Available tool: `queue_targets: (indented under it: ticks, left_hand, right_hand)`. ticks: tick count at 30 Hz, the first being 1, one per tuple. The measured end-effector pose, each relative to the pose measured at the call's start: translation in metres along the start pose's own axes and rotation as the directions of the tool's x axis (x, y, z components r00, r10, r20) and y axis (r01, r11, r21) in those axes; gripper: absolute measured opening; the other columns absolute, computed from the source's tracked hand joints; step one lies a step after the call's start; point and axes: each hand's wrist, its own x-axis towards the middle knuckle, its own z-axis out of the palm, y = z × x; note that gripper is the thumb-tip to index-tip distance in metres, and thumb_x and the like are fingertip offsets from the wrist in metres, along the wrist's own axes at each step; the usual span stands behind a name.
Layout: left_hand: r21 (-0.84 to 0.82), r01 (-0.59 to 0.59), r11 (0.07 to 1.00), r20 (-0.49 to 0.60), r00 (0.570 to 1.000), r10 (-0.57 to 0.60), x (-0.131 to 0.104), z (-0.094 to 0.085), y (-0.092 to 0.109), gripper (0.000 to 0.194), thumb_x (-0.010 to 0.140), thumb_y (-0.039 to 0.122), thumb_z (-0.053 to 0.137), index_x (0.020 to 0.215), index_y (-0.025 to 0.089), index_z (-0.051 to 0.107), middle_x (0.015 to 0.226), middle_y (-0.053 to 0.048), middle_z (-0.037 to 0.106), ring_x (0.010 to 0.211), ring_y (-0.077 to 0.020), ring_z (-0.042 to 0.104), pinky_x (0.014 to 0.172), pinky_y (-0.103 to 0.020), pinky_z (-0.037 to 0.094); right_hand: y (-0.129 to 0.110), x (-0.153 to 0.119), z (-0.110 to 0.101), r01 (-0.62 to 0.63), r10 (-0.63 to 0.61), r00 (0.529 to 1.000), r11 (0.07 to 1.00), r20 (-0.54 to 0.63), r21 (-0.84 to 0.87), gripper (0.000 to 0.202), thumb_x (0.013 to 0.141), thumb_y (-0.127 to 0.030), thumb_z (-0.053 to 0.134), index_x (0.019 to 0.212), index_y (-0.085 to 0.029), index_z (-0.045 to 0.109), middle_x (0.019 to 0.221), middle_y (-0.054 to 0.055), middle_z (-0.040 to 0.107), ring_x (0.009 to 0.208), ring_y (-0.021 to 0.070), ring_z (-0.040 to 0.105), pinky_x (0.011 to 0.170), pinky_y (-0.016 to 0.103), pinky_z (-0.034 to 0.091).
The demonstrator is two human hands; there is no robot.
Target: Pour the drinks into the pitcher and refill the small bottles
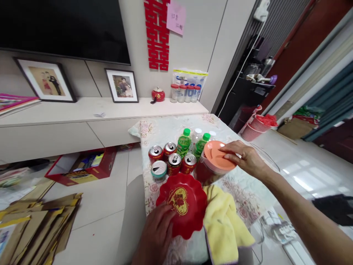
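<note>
A red plate [193, 217] with a scalloped rim and a gold heart design lies at the table's near edge. My left hand [157, 232] is on its left side, fingers curled over the rim; the thumb is hidden. Right of the plate's far side stands a tilted dark-red container [205, 173] with an orange lid [216, 156]. Thumb and fingers of my right hand [244, 158] grip the lid's right part. Beside the plate, a yellow cloth [224, 224] lies crumpled. Several drink cans [174, 162] stand beyond the plate, with green-capped bottles [184, 141] and clear bottles [196, 138] behind.
A floral cloth covers the table [171, 123]. Behind it, a white cabinet [91, 110] carries framed photos [121, 86], a red pot [158, 95] and red-lidded jars [182, 94]. On the floor are an open red box [82, 165], flattened cardboard [35, 221] and pink baskets [253, 129].
</note>
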Motion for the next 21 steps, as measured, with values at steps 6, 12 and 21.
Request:
queue_targets:
  ticks: [6, 12, 21]
  left_hand:
    - [0.059, -0.037, 0.998, 0.098, 0.995, 0.031, -0.044, -0.017, -0.019, 0.027, 0.112, 0.028, 0.055, 0.132, 0.018, 0.071, 0.14, -0.018, 0.076, 0.128, -0.0287, 0.078, 0.099, -0.036, 0.072]
    - [0.092, -0.109, 0.99, 0.188, 0.978, 0.091, -0.062, -0.007, -0.02, 0.033, 0.107, 0.03, 0.063, 0.138, 0.023, 0.07, 0.156, -0.019, 0.067, 0.145, -0.0362, 0.068, 0.106, -0.042, 0.071]
    - [0.109, -0.177, 0.978, 0.231, 0.961, 0.149, -0.062, 0.004, -0.025, 0.031, 0.093, 0.017, 0.079, 0.121, 0.03, 0.078, 0.151, -0.012, 0.071, 0.151, -0.0401, 0.061, 0.106, -0.046, 0.071]
  right_hand:
    - [-0.048, -0.113, 0.009, -0.388, 0.361, 0.878, 0.921, -0.314, -0.029, 0.033, 0.117, -0.052, 0.061, 0.116, -0.025, 0.081, 0.115, 0.009, 0.081, 0.097, 0.027, 0.079, 0.082, 0.04, 0.066]
    - [-0.09, -0.235, 0.101, -0.394, 0.392, 0.919, 0.914, -0.032, -0.102, 0.074, 0.101, -0.062, 0.076, 0.16, -0.018, 0.068, 0.155, 0.024, 0.063, 0.138, 0.048, 0.066, 0.099, 0.061, 0.068]
    - [-0.033, -0.298, 0.074, -0.517, 0.499, 0.855, 0.842, -0.138, -0.156, 0.058, 0.112, -0.045, 0.058, 0.167, -0.06, 0.043, 0.133, 0.011, 0.067, 0.112, 0.0397, 0.078, 0.085, 0.054, 0.072]
